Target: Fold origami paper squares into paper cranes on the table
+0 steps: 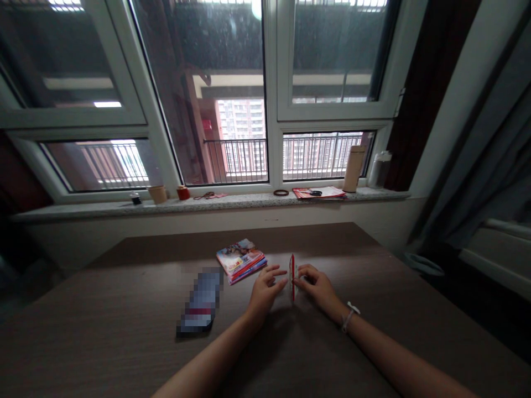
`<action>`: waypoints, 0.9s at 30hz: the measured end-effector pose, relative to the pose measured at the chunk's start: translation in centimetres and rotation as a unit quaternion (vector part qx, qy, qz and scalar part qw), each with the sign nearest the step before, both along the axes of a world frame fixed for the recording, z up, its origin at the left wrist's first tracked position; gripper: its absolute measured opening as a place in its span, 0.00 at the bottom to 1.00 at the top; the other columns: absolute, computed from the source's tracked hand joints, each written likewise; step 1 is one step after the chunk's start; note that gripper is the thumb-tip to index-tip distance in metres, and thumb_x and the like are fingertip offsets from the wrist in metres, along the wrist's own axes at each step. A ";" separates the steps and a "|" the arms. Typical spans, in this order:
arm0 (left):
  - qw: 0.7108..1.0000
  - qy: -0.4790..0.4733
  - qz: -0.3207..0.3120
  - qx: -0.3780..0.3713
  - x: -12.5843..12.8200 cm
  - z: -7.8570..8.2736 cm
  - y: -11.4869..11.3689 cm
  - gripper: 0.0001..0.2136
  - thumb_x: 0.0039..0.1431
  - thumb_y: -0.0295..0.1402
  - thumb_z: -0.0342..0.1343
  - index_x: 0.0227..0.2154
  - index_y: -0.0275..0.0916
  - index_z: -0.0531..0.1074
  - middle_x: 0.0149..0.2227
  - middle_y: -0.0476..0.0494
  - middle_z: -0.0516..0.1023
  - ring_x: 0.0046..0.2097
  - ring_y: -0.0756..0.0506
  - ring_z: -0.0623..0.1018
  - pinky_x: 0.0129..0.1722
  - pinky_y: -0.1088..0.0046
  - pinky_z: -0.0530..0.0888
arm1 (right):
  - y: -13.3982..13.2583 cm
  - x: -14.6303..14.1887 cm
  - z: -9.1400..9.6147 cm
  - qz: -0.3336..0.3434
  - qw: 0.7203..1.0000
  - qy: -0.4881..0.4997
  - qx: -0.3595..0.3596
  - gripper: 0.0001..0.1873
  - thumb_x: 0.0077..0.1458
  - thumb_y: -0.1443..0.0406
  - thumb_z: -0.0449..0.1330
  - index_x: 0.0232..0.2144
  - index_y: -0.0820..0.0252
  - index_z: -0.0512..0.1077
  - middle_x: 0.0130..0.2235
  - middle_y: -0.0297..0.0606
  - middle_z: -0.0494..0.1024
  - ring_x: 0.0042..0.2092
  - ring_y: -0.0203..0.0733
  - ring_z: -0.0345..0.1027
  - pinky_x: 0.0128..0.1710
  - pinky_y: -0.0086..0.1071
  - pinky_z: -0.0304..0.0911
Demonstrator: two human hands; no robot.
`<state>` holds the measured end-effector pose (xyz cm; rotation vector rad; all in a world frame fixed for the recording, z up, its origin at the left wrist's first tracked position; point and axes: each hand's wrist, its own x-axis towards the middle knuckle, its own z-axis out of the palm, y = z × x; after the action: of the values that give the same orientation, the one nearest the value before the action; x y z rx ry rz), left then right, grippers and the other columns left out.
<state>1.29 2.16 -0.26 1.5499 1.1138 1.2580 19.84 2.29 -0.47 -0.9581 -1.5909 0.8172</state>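
A thin red-edged booklet or card [292,276] stands upright, almost edge-on to me, above the brown table. My right hand [315,284] pinches it from the right between thumb and fingers. To its left, my left hand [267,290] is open, its fingers stretched toward the booklet with a small gap. Behind my left hand lies a pile of colourful printed booklets [240,258], slightly fanned. What is printed on the held piece cannot be read.
A pixelated, phone-like flat object [202,301] lies on the brown table [124,309] at left. Along the granite windowsill [244,202] stand a paper cup [157,193], a red spool-like item [183,192], a dark ring [281,192], red papers [319,192] and a tan bottle [353,168].
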 end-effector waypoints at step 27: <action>0.985 0.119 -0.008 0.128 0.8 1.0 -1.5 0.10 0.54 0.36 0.59 0.39 0.45 0.80 0.42 0.43 0.80 0.47 0.42 0.75 0.51 0.63 0.68 | -0.3 0.0 0.1 -0.056 0.997 0.054 -0.026 0.18 0.41 0.50 0.67 0.24 0.57 0.76 0.37 0.42 0.79 0.48 0.50 0.69 0.54 0.43 0.59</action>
<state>2.14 0.69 0.70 1.9392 1.1167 1.2667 19.83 1.97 -0.32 -1.0156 -1.4162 0.8218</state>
